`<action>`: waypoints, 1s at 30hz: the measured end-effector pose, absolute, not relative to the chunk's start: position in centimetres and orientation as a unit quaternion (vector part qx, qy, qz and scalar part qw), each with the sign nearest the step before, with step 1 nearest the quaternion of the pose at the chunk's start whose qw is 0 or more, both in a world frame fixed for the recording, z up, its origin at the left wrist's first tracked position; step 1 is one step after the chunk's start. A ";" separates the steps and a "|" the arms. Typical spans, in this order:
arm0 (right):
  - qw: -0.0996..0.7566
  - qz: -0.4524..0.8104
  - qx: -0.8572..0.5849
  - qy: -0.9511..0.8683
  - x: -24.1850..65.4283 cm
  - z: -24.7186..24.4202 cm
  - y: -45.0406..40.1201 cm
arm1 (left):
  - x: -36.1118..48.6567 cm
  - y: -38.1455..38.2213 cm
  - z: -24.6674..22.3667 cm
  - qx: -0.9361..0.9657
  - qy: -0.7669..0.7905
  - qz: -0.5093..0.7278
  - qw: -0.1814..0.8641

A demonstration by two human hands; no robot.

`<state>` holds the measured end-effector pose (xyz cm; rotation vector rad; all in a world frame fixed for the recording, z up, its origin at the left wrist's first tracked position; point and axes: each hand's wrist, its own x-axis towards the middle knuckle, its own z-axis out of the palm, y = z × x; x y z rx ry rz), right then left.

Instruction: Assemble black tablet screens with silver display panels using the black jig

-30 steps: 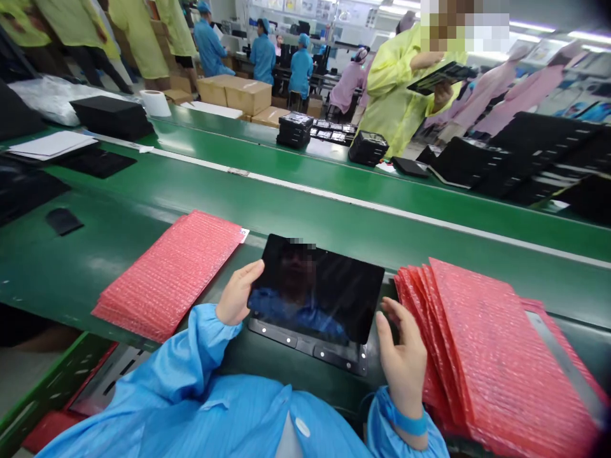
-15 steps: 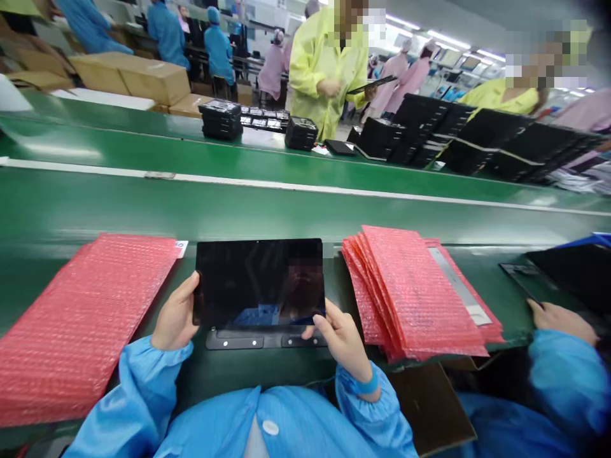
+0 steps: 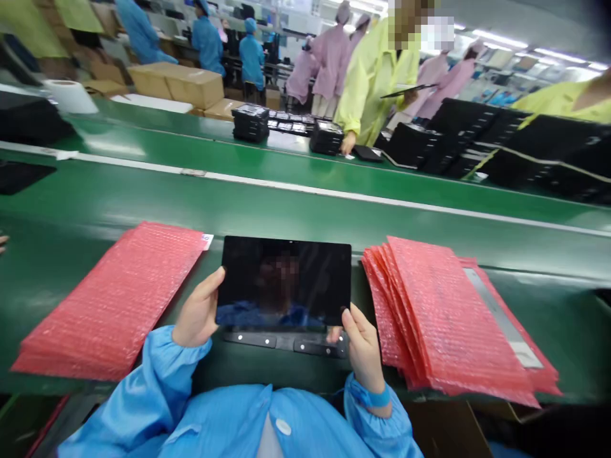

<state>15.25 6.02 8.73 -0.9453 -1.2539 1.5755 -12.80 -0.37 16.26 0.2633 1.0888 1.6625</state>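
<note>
The desk [image 3: 286,213] over here is long, shiny and green, with a white strip [image 3: 334,193] running lengthwise. Near side of the strip I see a red bubble-wrap stack [image 3: 114,299] and, well apart, a second red stack [image 3: 458,312]. Flat black sheet [image 3: 23,177] just beside it. Far side's got a white roll [image 3: 71,97], plus small black stacks [image 3: 251,124].

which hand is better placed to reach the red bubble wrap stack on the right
Probably the right hand: it grips the black panel near its right edge, beside that red bubble wrap stack. The left hand grips the opposite edge, farther from it.
</note>
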 end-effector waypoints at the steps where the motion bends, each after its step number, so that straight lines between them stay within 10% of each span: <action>1: 0.445 0.638 -0.382 -0.499 15.3 8.3 6.2 | -12.5 -0.5 16.4 0.113 0.457 0.707 0.529; 18: 0.462 0.646 -0.377 -0.477 16.1 7.0 7.4 | -10.8 -1.2 16.7 0.257 0.490 0.608 0.570; 30: 0.369 0.492 -0.442 -0.653 18.4 6.2 9.3 | -10.2 0.8 23.9 0.835 0.400 0.374 0.048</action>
